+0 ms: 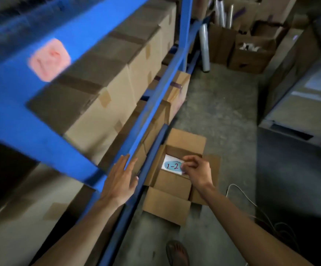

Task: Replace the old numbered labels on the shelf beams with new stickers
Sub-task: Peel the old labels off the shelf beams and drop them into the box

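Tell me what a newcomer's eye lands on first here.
First the blue shelf beam at upper left, with a blurred pink label stuck on it. Then, low in the middle, the right hand pinching a pale blue sticker marked 1-2 above an open box on the floor, while the left hand lies flat against a lower beam.

painted blue metal shelf beam [152, 98], matt brown cardboard boxes [102, 104], rough grey concrete floor [223, 116].

1. Shelf beam [152, 104]: bright blue.
2. Label [49, 59] on the blue frame above the beam: pink (marking blurred).
3. Sticker [172, 166] right of the beam: pale blue, "1-2" in dark red.
4. Cartons [98, 116] behind the beam: tan, brown tape.
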The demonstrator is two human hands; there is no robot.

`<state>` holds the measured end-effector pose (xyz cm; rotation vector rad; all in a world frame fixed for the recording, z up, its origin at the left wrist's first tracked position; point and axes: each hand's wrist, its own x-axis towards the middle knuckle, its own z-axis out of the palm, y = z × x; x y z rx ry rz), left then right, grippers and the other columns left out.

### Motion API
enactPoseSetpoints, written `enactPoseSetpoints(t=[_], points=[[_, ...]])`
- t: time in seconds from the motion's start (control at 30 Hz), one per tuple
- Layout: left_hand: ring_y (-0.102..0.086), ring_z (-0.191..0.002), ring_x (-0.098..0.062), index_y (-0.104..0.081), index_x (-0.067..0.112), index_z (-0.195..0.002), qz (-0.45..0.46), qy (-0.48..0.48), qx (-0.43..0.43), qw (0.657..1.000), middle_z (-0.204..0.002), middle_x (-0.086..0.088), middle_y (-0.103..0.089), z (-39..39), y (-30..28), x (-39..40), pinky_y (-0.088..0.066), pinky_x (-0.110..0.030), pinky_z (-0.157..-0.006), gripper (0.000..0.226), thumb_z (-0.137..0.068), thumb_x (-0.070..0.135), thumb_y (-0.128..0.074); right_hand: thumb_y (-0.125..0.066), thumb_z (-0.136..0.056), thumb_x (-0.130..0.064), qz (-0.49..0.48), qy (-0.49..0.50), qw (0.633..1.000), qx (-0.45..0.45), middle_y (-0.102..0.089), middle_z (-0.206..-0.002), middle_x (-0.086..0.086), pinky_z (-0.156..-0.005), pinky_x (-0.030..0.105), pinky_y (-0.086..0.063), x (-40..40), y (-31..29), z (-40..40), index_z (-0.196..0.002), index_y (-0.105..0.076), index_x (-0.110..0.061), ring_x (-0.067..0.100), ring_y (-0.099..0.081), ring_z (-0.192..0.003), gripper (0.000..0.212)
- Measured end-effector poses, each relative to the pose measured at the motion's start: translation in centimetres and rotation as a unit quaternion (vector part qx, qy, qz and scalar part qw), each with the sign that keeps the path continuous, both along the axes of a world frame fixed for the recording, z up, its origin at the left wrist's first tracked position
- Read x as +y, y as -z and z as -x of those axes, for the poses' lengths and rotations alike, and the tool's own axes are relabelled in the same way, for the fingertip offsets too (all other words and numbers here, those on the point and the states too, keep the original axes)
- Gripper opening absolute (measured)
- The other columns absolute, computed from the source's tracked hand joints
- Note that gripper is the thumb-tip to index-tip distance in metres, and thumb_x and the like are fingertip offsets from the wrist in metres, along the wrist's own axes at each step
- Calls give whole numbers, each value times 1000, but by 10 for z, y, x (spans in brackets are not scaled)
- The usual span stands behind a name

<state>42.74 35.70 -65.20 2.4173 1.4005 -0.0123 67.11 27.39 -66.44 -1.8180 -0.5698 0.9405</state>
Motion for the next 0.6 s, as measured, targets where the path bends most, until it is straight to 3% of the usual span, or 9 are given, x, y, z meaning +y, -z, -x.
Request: enactPoseSetpoints(t=[0.17,0.33,0.47,0.6], points=[[3,-157,-27,-20,21,-158,-14,21,79,997,-170,-9,1,-31,63,64,-7,-45,-126,69,-99,34,-52,-62,-77,0,57,13,998,-34,-71,-64,-7,-61,24,-57,33,91,-38,-80,-70,-24,-4,-63,-54,26],[5,-156,-32,-24,24,-158,-66,67,129,987,-169,-10,10,-52,104,109,-9,-52,-126,75,-93,31,-62,-59,-82,4,70,-6,997,-43,-69,-68,0,-56,21,-56,59,159,-55,-87,-67,-17,4,-63,-56,24],[-6,-155,-38,-46,29,-148,-145,88,165,972,-170,-12,3,-57,126,122,-15,-54,-124,71,-82,35,-71,-58,-82,7,88,-26,994,-54,-66,-64,-5,-47,12,-50,74,198,-66,-86,-65,-16,-4,-62,-51,24],[-7,-155,-38,-56,24,-138,-185,85,178,963,-169,-13,4,-57,138,121,-15,-54,-122,71,-73,50,-70,-58,-81,5,104,-54,990,-77,-67,-64,-9,-51,23,-53,87,224,-69,-82,-66,-21,1,-65,-59,27]])
